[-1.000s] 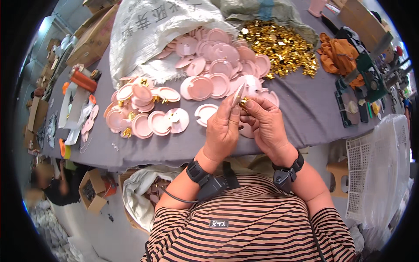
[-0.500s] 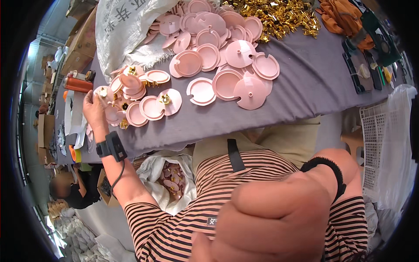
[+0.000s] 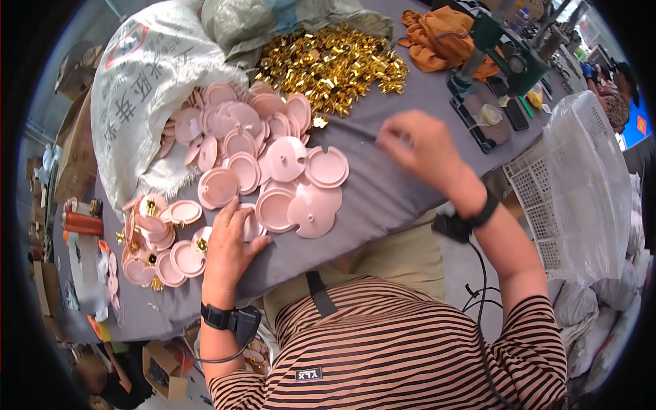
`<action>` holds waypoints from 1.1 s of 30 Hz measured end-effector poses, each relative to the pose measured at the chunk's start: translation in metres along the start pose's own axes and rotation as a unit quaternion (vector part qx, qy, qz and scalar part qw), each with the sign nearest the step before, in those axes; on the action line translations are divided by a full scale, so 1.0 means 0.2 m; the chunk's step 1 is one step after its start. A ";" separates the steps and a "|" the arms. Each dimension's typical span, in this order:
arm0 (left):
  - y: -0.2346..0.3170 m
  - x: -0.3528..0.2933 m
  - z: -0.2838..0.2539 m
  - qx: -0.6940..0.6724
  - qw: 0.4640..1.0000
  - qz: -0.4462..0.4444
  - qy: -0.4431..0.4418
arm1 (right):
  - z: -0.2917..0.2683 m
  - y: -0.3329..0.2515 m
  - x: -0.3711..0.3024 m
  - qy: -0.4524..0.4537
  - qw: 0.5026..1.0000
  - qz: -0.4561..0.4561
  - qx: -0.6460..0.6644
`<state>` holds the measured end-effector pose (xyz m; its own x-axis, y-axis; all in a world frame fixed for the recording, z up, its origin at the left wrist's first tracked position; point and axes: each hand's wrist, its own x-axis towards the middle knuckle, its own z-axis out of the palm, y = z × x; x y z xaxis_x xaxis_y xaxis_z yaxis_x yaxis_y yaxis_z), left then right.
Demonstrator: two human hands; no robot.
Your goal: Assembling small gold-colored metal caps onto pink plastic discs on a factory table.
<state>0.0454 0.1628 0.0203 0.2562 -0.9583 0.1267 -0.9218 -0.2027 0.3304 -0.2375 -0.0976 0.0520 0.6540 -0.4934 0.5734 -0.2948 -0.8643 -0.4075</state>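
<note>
My left hand [image 3: 229,249] is at the near edge of the pink pieces, its fingers and thumb closed around a round pink lid [image 3: 251,224] on the table. Just right of it lie more notched pink lids [image 3: 316,210], some overlapping. To its left sits a cluster of pink lids [image 3: 184,258] with gold metal fittings [image 3: 201,244] on or among them. My right hand [image 3: 425,150] hovers over the cloth, right of the lids and nearer than a heap of small gold pieces [image 3: 335,65]. Its fingers are bent and blurred, and nothing shows plainly between them.
A white woven sack [image 3: 147,89] lies at the back left beside the pink heap. A green hand press [image 3: 509,51] and orange cloth [image 3: 437,37] stand back right. A white plastic crate [image 3: 536,181] is beyond the right table edge. An orange roll [image 3: 82,222] lies far left.
My left hand has moved right from the fitted cluster onto a loose pink lid. My right hand has gone from close before the camera to above the table. The view has shifted.
</note>
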 end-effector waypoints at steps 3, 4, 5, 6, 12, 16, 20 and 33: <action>-0.02 0.05 -0.02 0.008 1.000 0.004 -0.028 | 0.05 0.50 0.11 0.063 0.988 0.112 -0.086; -0.03 0.06 -0.02 -0.004 0.999 -0.009 -0.041 | 0.07 0.58 0.15 0.065 0.984 0.124 -0.109; -0.01 0.08 -0.07 0.002 0.998 -0.047 -0.038 | 0.10 0.65 0.18 0.069 0.984 0.124 -0.111; 0.00 0.09 -0.09 0.002 0.998 -0.043 -0.036 | 0.14 0.71 0.19 0.034 0.982 0.146 -0.117; 0.19 0.12 -0.10 -0.611 0.778 -0.107 0.096 | 0.23 0.73 0.17 0.036 0.983 0.157 -0.090; 0.54 0.25 -0.02 -0.774 0.622 -0.120 0.022 | 0.12 0.34 0.12 0.079 0.966 0.209 0.132; 0.64 0.38 0.07 -0.814 0.569 -0.106 -0.037 | 0.00 -0.26 0.01 0.024 0.962 0.075 0.262; 0.66 0.25 0.20 -0.637 0.766 -0.018 0.089 | 0.11 -0.42 -0.13 -0.019 0.969 0.013 0.244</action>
<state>-0.0750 0.0799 0.0336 0.4145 -0.8913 0.1840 0.0889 0.2408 0.9665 -0.2151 -0.0097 0.0563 0.6790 -0.5024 0.5353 0.0474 -0.6976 -0.7149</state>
